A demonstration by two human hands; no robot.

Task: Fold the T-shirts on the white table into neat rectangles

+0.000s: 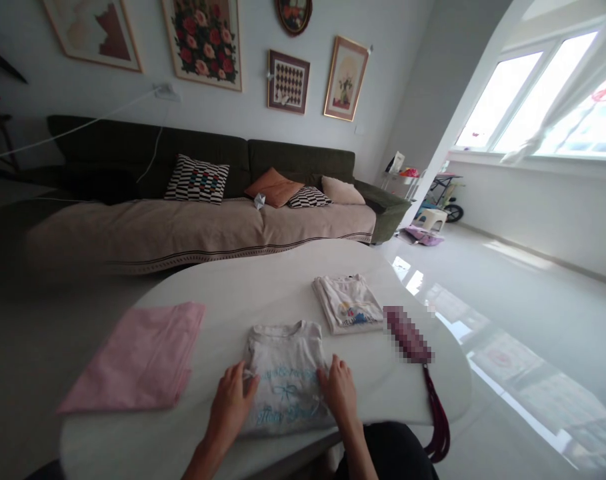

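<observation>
A folded T-shirt (283,360) lies in the lower middle of the frame, near the close edge of a white, rounded table (243,287). It is pale grey-white and folded into a tidy upright rectangle. The ribbed neckline faces the far side, and the short sleeves are tucked out of sight. Light blue script and a small bow motif run across its front, but the lettering is too blurred to read. The cloth looks soft and lies nearly flat, with only faint creases.

The left hand (231,403) rests palm-down on the shirt's left edge, with fingers extended and slightly apart and the tips on the fabric. The right hand (340,393) rests palm-down on the right edge, with fingers stretched forward and close together. Neither hand grips anything.

Just above and to the right of the shirt sits a second folded shirt (345,303), white with a small coloured print and apart from the first. At the lower left lies a folded pink cloth (137,357), well apart from the hands. To the right, a blurred-out object (407,333) lies on the table, and a dark red strap (435,420) hangs from it over the edge.

Across the upper half of the frame stands a dark green sofa (303,160) with a beige cover and several cushions. Framed pictures (203,40) hang above it, and a bright window (533,100) fills the upper right.
</observation>
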